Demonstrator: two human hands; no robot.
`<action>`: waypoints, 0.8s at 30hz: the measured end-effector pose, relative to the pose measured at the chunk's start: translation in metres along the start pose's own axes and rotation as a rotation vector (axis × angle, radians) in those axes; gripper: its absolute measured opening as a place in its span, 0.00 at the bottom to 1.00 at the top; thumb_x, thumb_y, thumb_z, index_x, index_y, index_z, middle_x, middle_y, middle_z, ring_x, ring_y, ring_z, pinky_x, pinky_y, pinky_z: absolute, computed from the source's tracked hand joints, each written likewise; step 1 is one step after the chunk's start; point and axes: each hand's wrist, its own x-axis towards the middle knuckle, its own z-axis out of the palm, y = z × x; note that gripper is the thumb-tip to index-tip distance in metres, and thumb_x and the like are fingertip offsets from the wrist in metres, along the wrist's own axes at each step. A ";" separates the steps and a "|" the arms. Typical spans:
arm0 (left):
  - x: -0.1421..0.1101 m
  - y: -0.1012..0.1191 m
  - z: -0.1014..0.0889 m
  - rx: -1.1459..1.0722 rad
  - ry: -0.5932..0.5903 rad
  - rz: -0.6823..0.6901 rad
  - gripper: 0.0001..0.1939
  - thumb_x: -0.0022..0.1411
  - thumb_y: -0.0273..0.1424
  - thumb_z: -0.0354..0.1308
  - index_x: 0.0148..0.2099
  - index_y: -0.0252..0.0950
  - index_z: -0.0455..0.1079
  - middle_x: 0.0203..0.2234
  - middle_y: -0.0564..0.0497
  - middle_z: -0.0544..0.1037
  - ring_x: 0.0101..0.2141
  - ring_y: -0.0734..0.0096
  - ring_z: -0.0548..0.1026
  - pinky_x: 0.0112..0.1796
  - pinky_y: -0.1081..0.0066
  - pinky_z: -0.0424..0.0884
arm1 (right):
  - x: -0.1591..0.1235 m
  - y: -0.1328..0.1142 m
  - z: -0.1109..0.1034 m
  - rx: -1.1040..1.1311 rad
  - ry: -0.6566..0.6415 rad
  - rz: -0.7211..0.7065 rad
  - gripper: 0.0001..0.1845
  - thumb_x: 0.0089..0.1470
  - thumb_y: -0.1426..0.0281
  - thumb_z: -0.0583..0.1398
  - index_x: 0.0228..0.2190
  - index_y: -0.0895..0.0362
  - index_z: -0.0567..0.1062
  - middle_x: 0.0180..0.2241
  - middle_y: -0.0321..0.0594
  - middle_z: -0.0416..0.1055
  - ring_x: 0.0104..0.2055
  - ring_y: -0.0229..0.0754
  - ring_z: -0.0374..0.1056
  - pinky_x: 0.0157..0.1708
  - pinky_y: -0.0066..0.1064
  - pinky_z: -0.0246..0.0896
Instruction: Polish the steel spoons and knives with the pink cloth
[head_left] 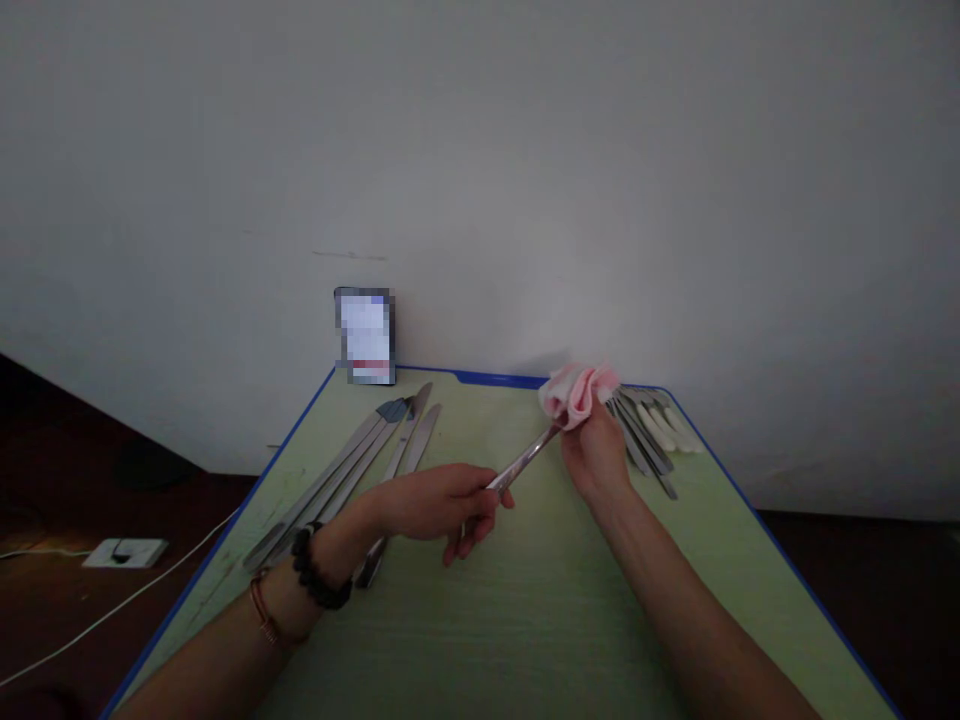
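Over the middle of the pale green table [525, 630], look at this, a shiny metal utensil [531, 456] slanting from one hand across to the other! The left hand [442, 502] has the near end, thumb and fingers closed round it, with a black beaded bracelet [319, 572] at that wrist. Across to the right hand [600, 455], and it's clamped on a folded pink cloth [577, 392], bunched about the far end, so that tip is hidden. Hands apart, then, linked by the metal! Out left, long metal utensils [315, 487] and knives [424, 438] lie slanted on the table, partly behind the left arm. Just beside the right hand, dark metal utensils [652, 452] and, next to them, white handles [655, 426]. At the back left corner, a lit phone [367, 330] stands by the wall [525, 200], its screen blurred
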 end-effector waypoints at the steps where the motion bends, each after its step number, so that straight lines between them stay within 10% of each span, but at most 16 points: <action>1: 0.001 -0.001 0.000 0.014 0.043 0.028 0.12 0.63 0.38 0.45 0.43 0.34 0.60 0.21 0.59 0.64 0.16 0.80 0.65 0.17 0.77 0.64 | -0.002 0.000 0.001 0.018 0.011 -0.007 0.13 0.48 0.58 0.60 0.26 0.55 0.70 0.26 0.32 0.69 0.28 0.35 0.64 0.29 0.28 0.61; 11: 0.018 -0.009 -0.002 0.205 0.390 0.053 0.14 0.64 0.35 0.40 0.28 0.37 0.59 0.16 0.57 0.62 0.14 0.78 0.60 0.16 0.77 0.56 | -0.071 0.027 0.029 -0.099 -0.136 0.203 0.17 0.49 0.55 0.60 0.23 0.56 0.70 0.19 0.31 0.65 0.22 0.35 0.58 0.24 0.27 0.53; 19: -0.006 0.013 0.002 0.499 0.228 0.046 0.16 0.65 0.35 0.39 0.29 0.37 0.62 0.17 0.57 0.63 0.18 0.77 0.63 0.22 0.76 0.59 | -0.011 0.004 0.003 0.005 0.028 0.124 0.12 0.47 0.60 0.61 0.25 0.56 0.72 0.23 0.31 0.70 0.25 0.35 0.62 0.29 0.27 0.58; 24: -0.011 0.011 -0.008 0.215 0.131 0.086 0.18 0.65 0.43 0.43 0.36 0.35 0.64 0.20 0.57 0.64 0.18 0.80 0.61 0.18 0.79 0.59 | 0.013 -0.015 -0.009 0.209 0.067 0.116 0.05 0.52 0.68 0.58 0.27 0.55 0.73 0.25 0.29 0.72 0.26 0.31 0.64 0.28 0.23 0.59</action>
